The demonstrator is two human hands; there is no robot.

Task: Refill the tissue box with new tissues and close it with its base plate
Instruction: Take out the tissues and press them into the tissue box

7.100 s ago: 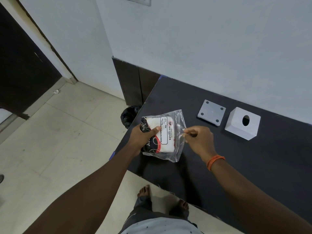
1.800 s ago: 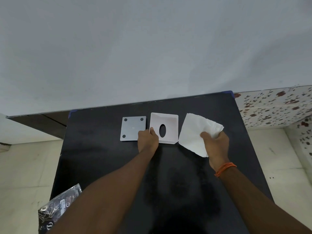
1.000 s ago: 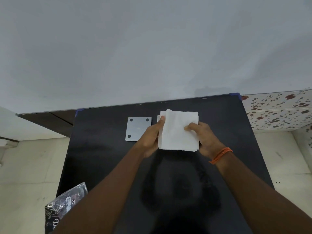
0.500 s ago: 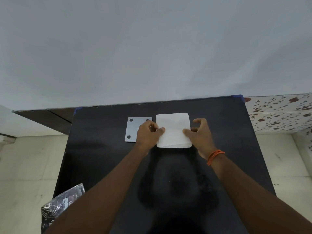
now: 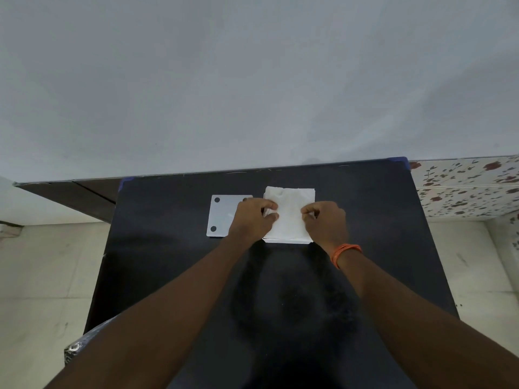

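A plain pale wall stands behind a black tabletop [image 5: 365,220], with light floor tiles on both sides.

The fingers [image 5: 271,204] of your left hand [image 5: 252,220] are curled and pinch the left edge of the white stack of soft paper tissues [image 5: 289,217]. The fingers [image 5: 307,210] of your right hand [image 5: 325,223] are curled too and press on the stack's right edge. So both hands are closed on the tissues, one on each side. I think you hold it this way to keep the stack flat and square while you push it down.

Under the tissues sits the white square tissue box [image 5: 286,240]. You can only see a thin white rim of it at the near edge. It seems to lie with its open side up, so the tissues can go in. How deep they have gone in I cannot tell.

Just to the left of the box lies the flat grey square base plate [image 5: 220,217] with dark round dots at its corners. Your left hand covers its right part. It waits close by, I think, so you can grab it fast and shut the box.

At the near left corner of the tabletop a bit of dark shiny plastic wrapper [image 5: 75,348] peeks out beside your arm.

Count them: two hands, one stack of tissues, one box, one plate, one wrapper. Two dots show on the plate.
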